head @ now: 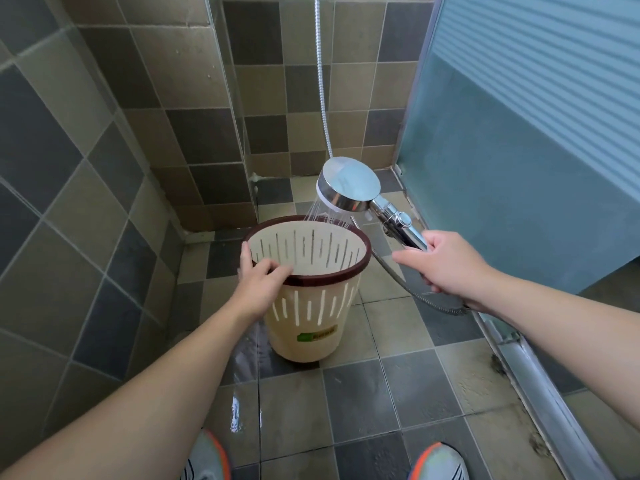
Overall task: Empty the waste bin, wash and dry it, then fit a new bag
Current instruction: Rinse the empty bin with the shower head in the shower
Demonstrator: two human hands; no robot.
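A cream waste bin (311,327) with slotted walls and a dark brown rim stands tilted on the tiled shower floor, with no bag in it. My left hand (261,277) grips its near left rim, fingers hooked inside. My right hand (446,263) holds the handle of a chrome shower head (348,183) just above the bin's far right rim. Water sprays from the head down into the bin. The metal hose (408,289) loops under my right hand.
Tiled walls close in on the left and behind. A frosted glass door (519,168) and its metal floor track (540,382) run along the right. The floor (249,403) is wet in front of the bin. My two shoes show at the bottom edge.
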